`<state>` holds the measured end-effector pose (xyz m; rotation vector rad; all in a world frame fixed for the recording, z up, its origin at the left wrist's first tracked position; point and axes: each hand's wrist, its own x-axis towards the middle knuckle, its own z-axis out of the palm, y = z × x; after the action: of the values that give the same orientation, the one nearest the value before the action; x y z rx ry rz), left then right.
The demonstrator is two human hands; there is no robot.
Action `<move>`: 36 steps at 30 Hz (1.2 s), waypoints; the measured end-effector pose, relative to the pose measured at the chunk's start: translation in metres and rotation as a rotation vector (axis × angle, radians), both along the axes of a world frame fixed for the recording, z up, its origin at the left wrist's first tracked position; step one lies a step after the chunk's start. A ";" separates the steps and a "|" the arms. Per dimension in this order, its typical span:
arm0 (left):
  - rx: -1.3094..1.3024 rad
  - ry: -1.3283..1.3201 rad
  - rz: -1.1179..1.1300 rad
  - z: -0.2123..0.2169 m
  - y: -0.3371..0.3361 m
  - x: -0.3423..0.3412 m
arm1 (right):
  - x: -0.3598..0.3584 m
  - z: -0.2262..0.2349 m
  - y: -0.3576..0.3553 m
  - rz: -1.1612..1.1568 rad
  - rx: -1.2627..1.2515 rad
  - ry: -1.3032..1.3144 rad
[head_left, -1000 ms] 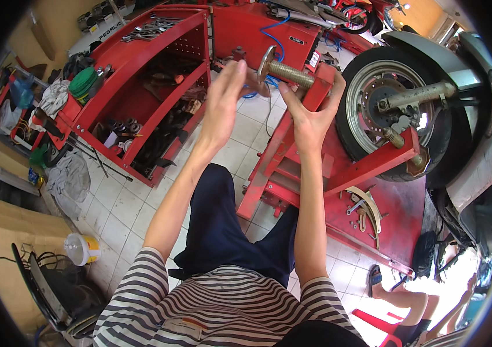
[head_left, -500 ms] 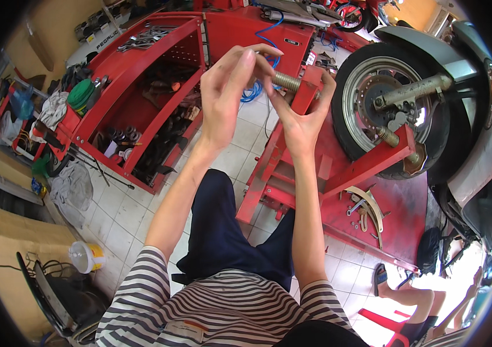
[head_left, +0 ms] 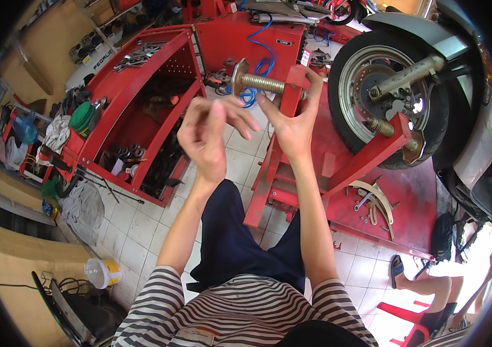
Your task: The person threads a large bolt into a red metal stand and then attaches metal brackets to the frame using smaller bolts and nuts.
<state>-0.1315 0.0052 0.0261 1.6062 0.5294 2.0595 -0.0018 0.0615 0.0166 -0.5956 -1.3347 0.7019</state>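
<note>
A red metal wheel clamp [head_left: 350, 169] has two upright arms with a thick threaded screw through each. My right hand [head_left: 295, 130] grips the top of the near arm, thumb on one side and fingers round the other. The screw [head_left: 262, 84] there ends in a worn metal disc [head_left: 238, 77], which points left. Below the disc and apart from it hovers my left hand [head_left: 206, 139], empty, its fingers spread and a little blurred. The second screw [head_left: 382, 128], on the far arm, sits beside the motorcycle's front wheel [head_left: 347, 61].
A red tool cart [head_left: 159, 69] with spanners on top stands at the left. Brake shoes [head_left: 380, 202] and small parts lie on the red lift platform [head_left: 405, 199]. A white bucket [head_left: 102, 273] is on the floor. Someone's leg [head_left: 431, 286] shows at lower right.
My left hand has come off the screw's disc and dropped down and left, uncovering it. My right hand keeps its place on the clamp arm. The view has shifted slightly.
</note>
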 end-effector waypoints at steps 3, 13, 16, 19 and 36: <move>-0.214 0.300 0.407 -0.005 -0.009 -0.012 | -0.002 0.001 -0.003 0.056 -0.017 0.024; -0.406 0.112 -0.127 0.048 0.030 0.001 | -0.001 0.005 -0.009 -0.038 0.039 -0.043; -0.236 0.123 -0.225 0.073 0.017 0.006 | 0.003 0.001 -0.006 0.039 -0.040 0.002; -0.201 0.034 -0.173 0.066 0.002 0.007 | 0.000 0.004 -0.005 0.056 -0.050 0.032; -0.684 0.141 -0.211 0.013 0.013 -0.018 | -0.001 0.001 -0.006 0.059 -0.006 0.013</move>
<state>-0.1497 0.0181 0.0390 1.3173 0.9441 1.3957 -0.0024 0.0552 0.0177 -0.5578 -1.3432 0.7572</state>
